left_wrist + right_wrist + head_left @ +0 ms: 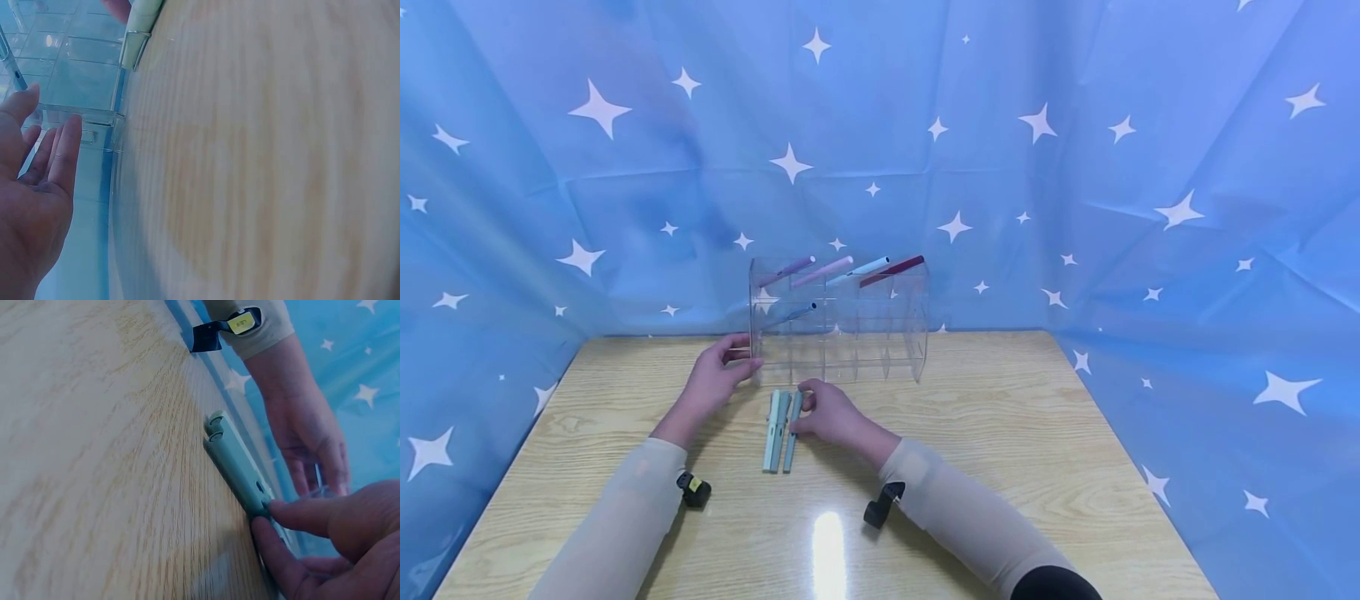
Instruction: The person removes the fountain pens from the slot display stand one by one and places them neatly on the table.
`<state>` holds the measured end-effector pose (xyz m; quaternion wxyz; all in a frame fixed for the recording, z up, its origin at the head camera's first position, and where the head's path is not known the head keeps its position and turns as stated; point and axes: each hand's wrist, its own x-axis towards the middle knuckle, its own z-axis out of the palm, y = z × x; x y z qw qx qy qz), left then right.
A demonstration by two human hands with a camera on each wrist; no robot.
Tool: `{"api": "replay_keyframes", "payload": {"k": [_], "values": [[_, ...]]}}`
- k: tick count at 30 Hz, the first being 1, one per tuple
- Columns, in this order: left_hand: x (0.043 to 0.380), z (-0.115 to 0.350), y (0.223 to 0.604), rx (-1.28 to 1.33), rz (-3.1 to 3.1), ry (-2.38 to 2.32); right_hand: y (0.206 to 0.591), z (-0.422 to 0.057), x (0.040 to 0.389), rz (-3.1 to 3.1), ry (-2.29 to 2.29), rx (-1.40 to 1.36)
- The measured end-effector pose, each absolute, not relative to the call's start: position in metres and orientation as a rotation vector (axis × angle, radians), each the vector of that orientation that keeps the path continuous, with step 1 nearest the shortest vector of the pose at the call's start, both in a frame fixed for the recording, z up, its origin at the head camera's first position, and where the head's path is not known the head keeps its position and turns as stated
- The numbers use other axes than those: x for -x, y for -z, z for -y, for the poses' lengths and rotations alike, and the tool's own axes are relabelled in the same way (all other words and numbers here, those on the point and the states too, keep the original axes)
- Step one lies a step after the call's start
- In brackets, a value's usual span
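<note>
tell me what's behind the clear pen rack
The starred blue backdrop and a strip of wooden table show through the clear pen rack; its five pens hide narrow backdrop patches.

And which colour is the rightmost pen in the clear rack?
That pen is dark red, seen best in the head view.

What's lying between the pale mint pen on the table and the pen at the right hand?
One teal middle pen lies between the pale mint pen and the outer pen at the right hand; the head view shows it.
</note>
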<state>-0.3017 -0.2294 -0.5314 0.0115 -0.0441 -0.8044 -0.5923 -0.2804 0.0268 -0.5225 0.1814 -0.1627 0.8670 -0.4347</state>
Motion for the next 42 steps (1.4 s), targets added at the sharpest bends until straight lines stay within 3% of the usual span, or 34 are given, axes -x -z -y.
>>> {"api": "replay_keyframes", "payload": {"k": [15,24,42], "values": [[0.300,0.230,0.530,0.148,2.509,1.852,0.516,-0.041,0.281,-2.364,1.465,0.393],[0.300,0.230,0.530,0.150,2.493,1.883,0.492,-0.047,0.289,-2.303,1.774,0.414],[0.302,0.231,0.530,0.147,2.487,1.903,0.464,-0.039,0.315,-2.485,1.906,0.430]]}}
